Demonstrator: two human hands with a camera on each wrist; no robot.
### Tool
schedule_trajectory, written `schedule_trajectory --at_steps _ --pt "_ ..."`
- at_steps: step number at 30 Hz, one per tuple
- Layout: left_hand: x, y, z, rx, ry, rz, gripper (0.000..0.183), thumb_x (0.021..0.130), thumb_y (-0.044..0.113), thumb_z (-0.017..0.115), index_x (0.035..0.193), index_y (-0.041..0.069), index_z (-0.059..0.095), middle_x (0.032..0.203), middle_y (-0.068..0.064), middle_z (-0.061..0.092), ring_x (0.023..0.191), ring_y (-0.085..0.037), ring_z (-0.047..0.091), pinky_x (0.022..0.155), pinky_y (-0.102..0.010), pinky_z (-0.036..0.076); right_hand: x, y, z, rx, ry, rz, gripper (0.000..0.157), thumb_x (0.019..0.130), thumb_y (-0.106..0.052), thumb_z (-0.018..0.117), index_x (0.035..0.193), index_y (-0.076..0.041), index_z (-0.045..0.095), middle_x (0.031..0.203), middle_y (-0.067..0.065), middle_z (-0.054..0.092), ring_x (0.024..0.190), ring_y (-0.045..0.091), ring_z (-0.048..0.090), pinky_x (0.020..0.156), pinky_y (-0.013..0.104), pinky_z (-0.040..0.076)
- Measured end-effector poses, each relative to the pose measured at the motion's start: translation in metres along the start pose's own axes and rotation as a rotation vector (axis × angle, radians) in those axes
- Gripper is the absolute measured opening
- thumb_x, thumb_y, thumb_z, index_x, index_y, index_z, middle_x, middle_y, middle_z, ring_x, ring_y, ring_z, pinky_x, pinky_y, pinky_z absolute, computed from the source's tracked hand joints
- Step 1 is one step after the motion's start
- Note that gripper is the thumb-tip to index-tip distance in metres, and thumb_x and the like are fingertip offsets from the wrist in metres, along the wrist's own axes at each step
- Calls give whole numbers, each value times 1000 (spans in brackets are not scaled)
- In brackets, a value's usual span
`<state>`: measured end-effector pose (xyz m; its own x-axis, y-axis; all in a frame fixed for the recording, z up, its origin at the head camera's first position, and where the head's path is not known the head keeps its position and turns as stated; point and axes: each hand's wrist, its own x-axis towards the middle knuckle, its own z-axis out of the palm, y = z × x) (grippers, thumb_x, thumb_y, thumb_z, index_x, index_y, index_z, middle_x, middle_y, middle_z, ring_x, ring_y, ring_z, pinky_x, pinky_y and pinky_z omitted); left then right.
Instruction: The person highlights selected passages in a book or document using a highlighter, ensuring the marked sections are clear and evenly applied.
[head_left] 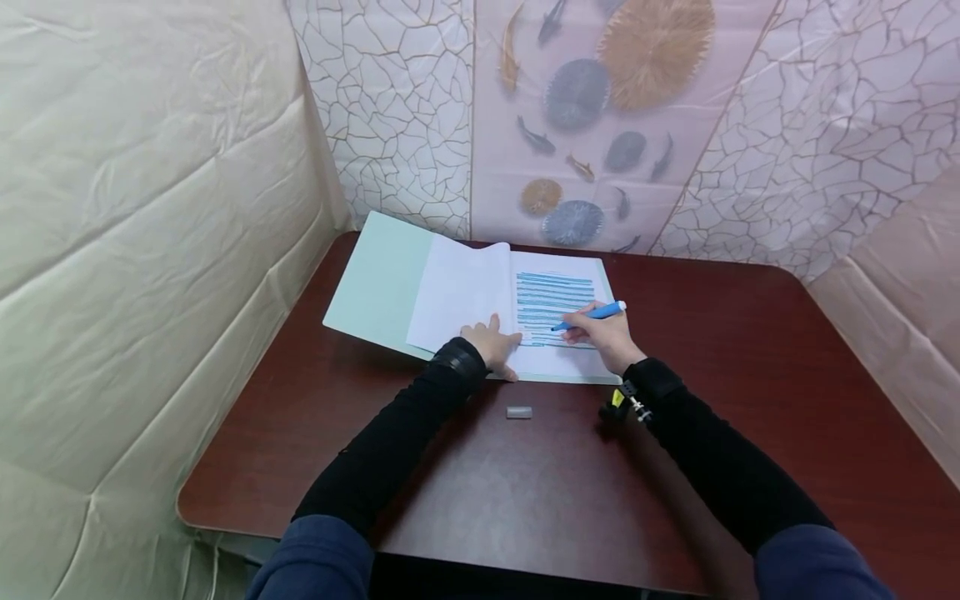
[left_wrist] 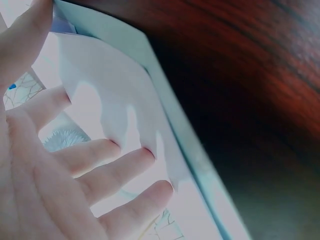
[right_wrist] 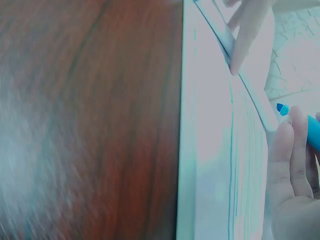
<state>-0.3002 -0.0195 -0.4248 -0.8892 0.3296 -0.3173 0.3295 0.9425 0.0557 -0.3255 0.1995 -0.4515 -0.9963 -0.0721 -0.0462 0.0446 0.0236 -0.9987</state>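
Note:
A pale green folder point(head_left: 382, 275) lies spread on the table, a loose white sheet point(head_left: 457, 287) turned over to its left side. On the right-hand page point(head_left: 555, 362) run several blue lines over the text. My left hand point(head_left: 491, 343) rests with fingers spread on the paper near the fold; in the left wrist view its fingers point(left_wrist: 132, 170) touch the white sheet. My right hand point(head_left: 603, 337) holds a blue marker point(head_left: 609, 310), its dark tip close over the lower lines. The marker point(right_wrist: 314, 132) also shows between thumb and fingers in the right wrist view.
A small grey cylinder point(head_left: 518, 412) lies on the dark red-brown table point(head_left: 450, 500) in front of the folder. Under the right wrist is a small black and yellow item point(head_left: 617, 400). Patterned cloth point(head_left: 397, 108) hangs behind the table, and pale cloth point(head_left: 150, 250) covers the left side.

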Motion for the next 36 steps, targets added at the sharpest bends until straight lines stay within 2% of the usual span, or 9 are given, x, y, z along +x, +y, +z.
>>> schedule_trajectory --at_steps 9,13,19,24,27,29,31,34,36 --pt "-1 0 2 26 64 29 83 79 55 72 149 29 37 155 -17 27 133 -32 38 105 -48 38 -1 -7 -15 119 -2 15 22 87 -10 70 97 2 54 81 3 75 68 13 72 71 29 59" --pt "1 -1 3 9 82 49 80 79 56 71 147 27 41 158 -18 21 139 -34 29 106 -50 37 -1 -8 -19 169 -20 14 22 88 -8 69 100 1 53 82 4 75 71 13 73 74 30 59" --pt "4 0 5 12 106 96 73 84 54 67 146 26 43 162 -17 11 150 -33 11 116 -55 24 -2 -10 -25 201 -39 1 22 89 -5 66 106 2 52 86 7 74 76 16 73 79 33 58" --pt "-2 7 1 58 171 190 69 83 57 67 141 24 49 156 -16 27 144 -31 24 113 -53 29 -3 -11 -28 203 -14 -8 17 90 -7 66 101 0 55 83 6 74 73 15 73 75 30 59" --pt "-9 13 -4 68 182 251 63 81 57 68 131 20 57 138 -12 44 127 -27 39 102 -47 38 -3 -11 -30 200 -4 -3 17 90 -8 67 99 0 55 83 6 75 72 14 73 73 30 59" --pt "-14 17 -7 46 153 303 55 81 54 70 120 16 62 122 -8 54 111 -22 48 91 -40 43 -3 -10 -31 190 1 2 18 89 -9 67 99 -1 55 84 6 75 73 15 73 74 30 59" --pt "-19 20 -9 1 83 356 44 82 48 72 106 12 65 104 -4 61 93 -18 53 79 -32 45 -3 -10 -32 177 8 5 20 89 -11 68 100 0 55 84 6 75 73 15 73 75 31 59" --pt "-24 25 -10 -53 -35 406 34 81 41 76 93 11 65 84 2 62 74 -11 53 65 -23 44 -2 -11 -32 170 14 7 23 88 -11 69 102 0 55 84 6 75 73 14 73 75 31 59" --pt "-26 27 -8 -63 -90 407 33 78 38 79 89 11 64 78 4 60 68 -9 51 60 -20 42 -1 -11 -33 175 13 6 24 88 -11 69 102 1 54 84 6 75 73 14 73 74 30 59"
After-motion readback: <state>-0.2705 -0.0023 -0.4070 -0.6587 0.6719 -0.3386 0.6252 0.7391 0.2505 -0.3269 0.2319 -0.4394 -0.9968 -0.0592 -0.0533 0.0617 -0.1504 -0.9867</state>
